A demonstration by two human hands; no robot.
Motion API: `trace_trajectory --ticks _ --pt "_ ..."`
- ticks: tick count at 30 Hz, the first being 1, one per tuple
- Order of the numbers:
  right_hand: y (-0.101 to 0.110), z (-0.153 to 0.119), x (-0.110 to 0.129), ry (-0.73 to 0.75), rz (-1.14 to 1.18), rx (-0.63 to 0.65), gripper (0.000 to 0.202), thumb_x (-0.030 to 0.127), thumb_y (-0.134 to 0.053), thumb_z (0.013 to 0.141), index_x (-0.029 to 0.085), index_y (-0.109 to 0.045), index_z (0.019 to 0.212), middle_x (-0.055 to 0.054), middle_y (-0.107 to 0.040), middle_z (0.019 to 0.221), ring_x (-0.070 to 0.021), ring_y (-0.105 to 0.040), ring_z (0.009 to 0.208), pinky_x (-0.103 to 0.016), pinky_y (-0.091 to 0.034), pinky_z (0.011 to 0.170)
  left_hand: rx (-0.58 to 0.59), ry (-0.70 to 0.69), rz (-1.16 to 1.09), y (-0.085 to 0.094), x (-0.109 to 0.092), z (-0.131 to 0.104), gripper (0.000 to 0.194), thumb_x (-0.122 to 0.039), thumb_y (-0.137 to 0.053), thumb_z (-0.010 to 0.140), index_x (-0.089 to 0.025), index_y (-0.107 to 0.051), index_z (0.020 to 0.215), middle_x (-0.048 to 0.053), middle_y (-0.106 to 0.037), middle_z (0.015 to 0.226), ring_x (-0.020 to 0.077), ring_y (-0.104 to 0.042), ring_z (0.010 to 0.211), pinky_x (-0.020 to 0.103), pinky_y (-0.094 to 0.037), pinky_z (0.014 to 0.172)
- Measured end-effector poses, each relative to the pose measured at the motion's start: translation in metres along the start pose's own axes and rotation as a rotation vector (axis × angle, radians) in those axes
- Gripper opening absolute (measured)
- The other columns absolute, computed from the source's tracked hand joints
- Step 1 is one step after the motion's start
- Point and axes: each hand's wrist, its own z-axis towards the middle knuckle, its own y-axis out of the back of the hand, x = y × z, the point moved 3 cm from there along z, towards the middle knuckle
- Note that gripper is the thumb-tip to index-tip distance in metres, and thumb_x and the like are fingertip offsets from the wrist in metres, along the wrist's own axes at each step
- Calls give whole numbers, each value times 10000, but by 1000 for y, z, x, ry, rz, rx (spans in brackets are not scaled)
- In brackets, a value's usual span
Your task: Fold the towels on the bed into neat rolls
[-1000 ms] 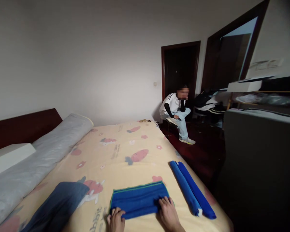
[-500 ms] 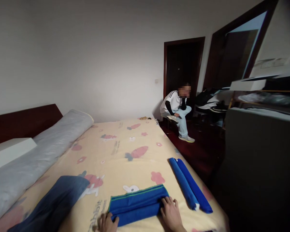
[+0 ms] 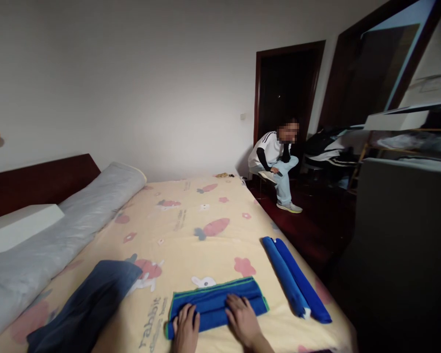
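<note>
A blue towel (image 3: 215, 300) with green edging lies on the bed, its near edge turned over into a thick fold or roll. My left hand (image 3: 186, 327) rests on the left part of that near edge, fingers apart and laid over the cloth. Toward the towel's middle, my right hand (image 3: 243, 317) presses down with its fingers spread on top. Both thumbs are partly out of sight. Right of the towel lie two rolled blue cloths (image 3: 284, 277) side by side, one lighter and one deeper blue. A dark blue cloth (image 3: 84, 304) lies loosely to the left.
A patterned cream sheet (image 3: 176, 245) covers the bed. Along the left run a grey rolled quilt (image 3: 77, 220), a white box (image 3: 25, 225) and a dark headboard (image 3: 40, 184). Beyond the bed's far right edge, a person (image 3: 272, 157) sits near a door. A dark cabinet (image 3: 404, 245) stands at right.
My right hand has moved left from the towel's right end toward its middle. My left hand now lies further onto the cloth. The view has shifted slightly.
</note>
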Motion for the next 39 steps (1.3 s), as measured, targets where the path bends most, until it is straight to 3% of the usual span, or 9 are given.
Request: trace_trajectory --ticks 4,7,13,15,18,24,27,32,39 --pt "23 -21 -66 -143 -124 -152 430 463 -399 974 239 -648 1243 -86 -611 1349 -274 -523 1283 -479 -341 1077 -195 198 144 14 44 -9 316 -366 -485 891 -327 -689 1129 37 -659 1290 256 -537 1262 483 -401 1024" --pt "32 -28 -78 -194 -163 -183 421 437 -379 981 236 -669 1211 -91 -606 1352 -288 -496 1310 -511 -337 1077 -297 242 199 12 37 -13 336 -324 -453 905 -291 -691 1140 74 -636 1329 292 -502 1302 539 -374 1037" --pt "9 -6 -2 -5 9 46 462 417 -291 1011 267 -560 1355 -59 -477 1474 -239 -404 1386 -444 -303 1126 48 -162 -28 -23 -49 -6 453 -295 -359 930 -318 -553 1338 19 -556 1435 192 -490 1331 396 -396 1088" --pt "-1 1 18 70 66 142 476 464 -308 1003 285 -520 1390 -51 -453 1489 -236 -405 1385 -432 -302 1134 143 -176 -39 -26 -62 -3 486 -302 -356 926 -307 -484 1395 17 -482 1493 189 -442 1372 413 -360 1126" --pt "1 8 7 -12 37 176 499 507 -341 985 272 -532 1382 -66 -450 1487 -263 -407 1384 -478 -301 1136 156 -89 27 -18 -40 2 495 -336 -336 937 -289 -451 1416 26 -422 1528 198 -405 1398 434 -350 1129" --pt "41 -4 -81 -260 -118 28 504 492 -350 984 219 -568 1348 -87 -479 1465 -278 -381 1399 -510 -319 1117 -79 81 203 7 46 4 463 -289 -332 930 -286 -556 1335 27 -506 1464 213 -467 1352 438 -394 1058" --pt "44 -13 -86 -252 -118 -58 484 477 -348 984 230 -584 1328 -83 -485 1465 -282 -387 1395 -529 -310 1117 -232 123 219 4 39 1 447 -283 -350 925 -258 -601 1294 56 -539 1434 253 -493 1329 483 -397 1036" --pt "19 -30 -52 -103 -58 -96 422 302 -344 967 247 -616 1286 -72 -493 1463 -256 -448 1356 -481 -335 1097 -222 -210 128 -17 -11 -12 428 -235 -419 886 -311 -642 1243 21 -592 1388 205 -544 1281 368 -436 998" --pt "-11 -51 -60 -30 -114 -134 520 248 -440 888 232 -497 1404 -73 -498 1458 -263 -461 1345 -421 -357 1047 -91 -132 176 -23 21 -29 654 -105 -392 781 -274 -472 1407 7 -456 1501 173 -442 1372 356 -401 1059"
